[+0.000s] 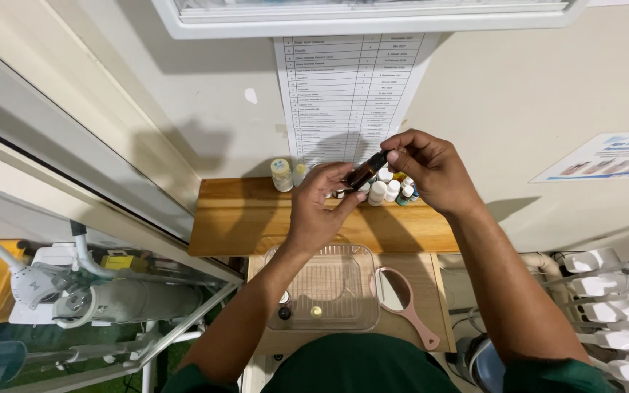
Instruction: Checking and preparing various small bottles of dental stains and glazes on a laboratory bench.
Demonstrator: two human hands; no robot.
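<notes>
My left hand (317, 207) grips the body of a small amber glass bottle (362, 175) above a wooden shelf (242, 218). My right hand (427, 169) pinches the bottle's dark cap (380, 159) at its upper end. The bottle lies tilted, cap up and to the right. Directly behind the hands stand several small white bottles (378, 191) with coloured caps, partly hidden by my fingers.
A yellow-capped jar (281, 175) stands at the shelf's back left. Below the shelf lies a clear plastic box (329, 291) beside a pink hand mirror (400, 295). A printed list (343, 87) hangs on the wall. Dental equipment fills the left (96, 291) and right (606, 306).
</notes>
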